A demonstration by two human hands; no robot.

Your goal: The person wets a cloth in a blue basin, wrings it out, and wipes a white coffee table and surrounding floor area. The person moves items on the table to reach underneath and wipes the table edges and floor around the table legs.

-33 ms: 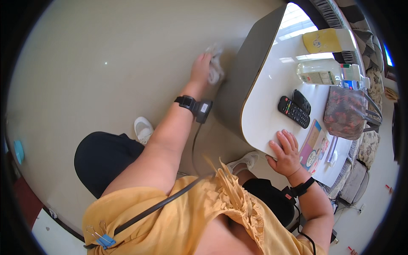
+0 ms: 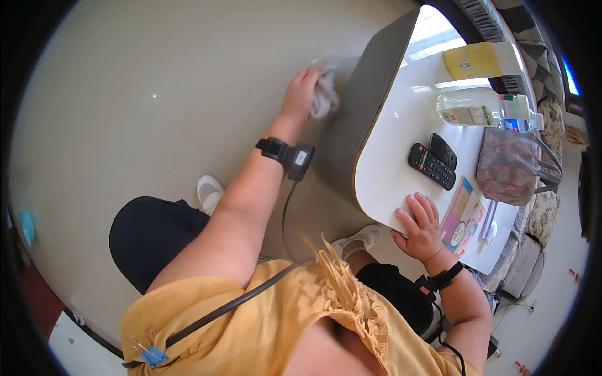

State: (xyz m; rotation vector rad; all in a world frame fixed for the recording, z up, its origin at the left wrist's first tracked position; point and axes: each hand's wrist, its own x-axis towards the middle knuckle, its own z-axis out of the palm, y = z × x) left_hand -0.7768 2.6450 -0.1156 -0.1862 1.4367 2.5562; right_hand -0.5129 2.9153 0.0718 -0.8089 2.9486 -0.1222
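Note:
Down beside the table's grey side panel (image 2: 356, 103), my left hand (image 2: 298, 94) is closed on a crumpled whitish cloth (image 2: 325, 97). The cloth is a little blurred, and the fingers partly hide it. My right hand (image 2: 421, 229) rests on the rounded near corner of the white tabletop (image 2: 389, 163), fingers stretched out and holding nothing. Just right of that hand lies a colourful booklet (image 2: 461, 222). Farther up the tabletop are a black remote control (image 2: 431, 166) with coloured buttons and a second, smaller black remote (image 2: 443, 150) against it.
A large clear bottle (image 2: 467, 108), a yellow-wrapped container (image 2: 473, 61) and a leaf-patterned handbag (image 2: 506, 166) are on the table. A patterned sofa (image 2: 544, 210) runs along its far side. Black cables hang from both wrist straps. Pale floor (image 2: 157, 138) spreads to the left.
My left hand and the cloth have shifted slightly right, closer to the table's side panel. My right hand stays on the tabletop corner.

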